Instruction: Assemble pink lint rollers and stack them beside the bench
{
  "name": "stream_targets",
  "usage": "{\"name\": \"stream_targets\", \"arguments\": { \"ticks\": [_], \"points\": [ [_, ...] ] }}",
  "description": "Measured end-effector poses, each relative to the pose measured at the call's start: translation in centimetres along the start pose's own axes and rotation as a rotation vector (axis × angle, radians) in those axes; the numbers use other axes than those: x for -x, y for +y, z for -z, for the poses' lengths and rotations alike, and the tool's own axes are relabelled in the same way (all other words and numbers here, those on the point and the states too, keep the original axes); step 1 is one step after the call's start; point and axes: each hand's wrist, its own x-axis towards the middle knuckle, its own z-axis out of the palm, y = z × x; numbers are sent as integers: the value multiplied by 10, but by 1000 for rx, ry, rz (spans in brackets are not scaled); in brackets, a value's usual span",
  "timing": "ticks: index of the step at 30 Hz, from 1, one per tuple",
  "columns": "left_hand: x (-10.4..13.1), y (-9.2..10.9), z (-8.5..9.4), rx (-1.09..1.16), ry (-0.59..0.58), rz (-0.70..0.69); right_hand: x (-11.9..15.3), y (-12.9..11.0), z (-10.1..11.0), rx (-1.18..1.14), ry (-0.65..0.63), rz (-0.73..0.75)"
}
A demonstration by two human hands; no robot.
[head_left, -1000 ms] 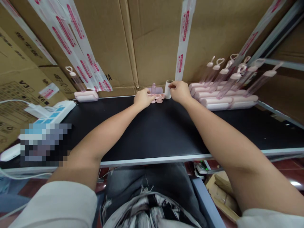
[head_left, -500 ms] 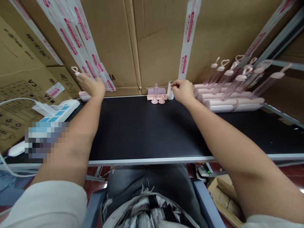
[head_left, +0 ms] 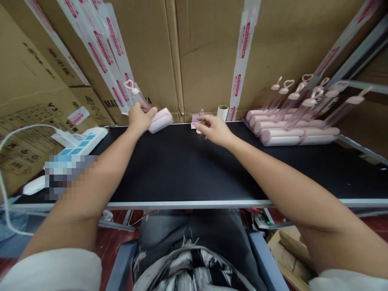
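Two bare hands are occupying the far side of the black tabletop. On the left, we are seeing our left hand clamping, fingers together, around a pink twin-cylinder unit. Its translucent tube is leaning up and to the left, ending in a heart-shaped loop; whether the unit is touching the tabletop, we are not able to tell. Near the middle, our right hand is holding thumb and index finger apart, pointing left at a small pink stand and partly covering it; contact is remaining unclear to us. Just behind this hand, a hollow white cylinder is standing upright. On the far right, we are noting several similar pink units lying side by side, their tubes tilting upward. At the left edge, a white power strip is lying beside a printed cardboard box, while taped cardboard is forming the far backdrop.
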Motion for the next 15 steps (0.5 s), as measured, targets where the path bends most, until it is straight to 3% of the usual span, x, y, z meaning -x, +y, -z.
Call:
{"name": "stream_targets", "arguments": {
  "ticks": [4,7,9,12,15],
  "points": [
    [60,51,-9,476,-150,-74,7,-17,-27,-289,-104,-32],
    [84,65,-8,589,-189,-87,2,-36,-38,-285,-55,52],
    [81,62,-5,636,-104,-48,-9,-47,-39,-215,22,65],
    [54,41,5,721,129,44,-38,-54,-29,-78,139,81],
    [23,13,16,772,255,132,-77,-53,-19,94,135,152]
  ]
}}
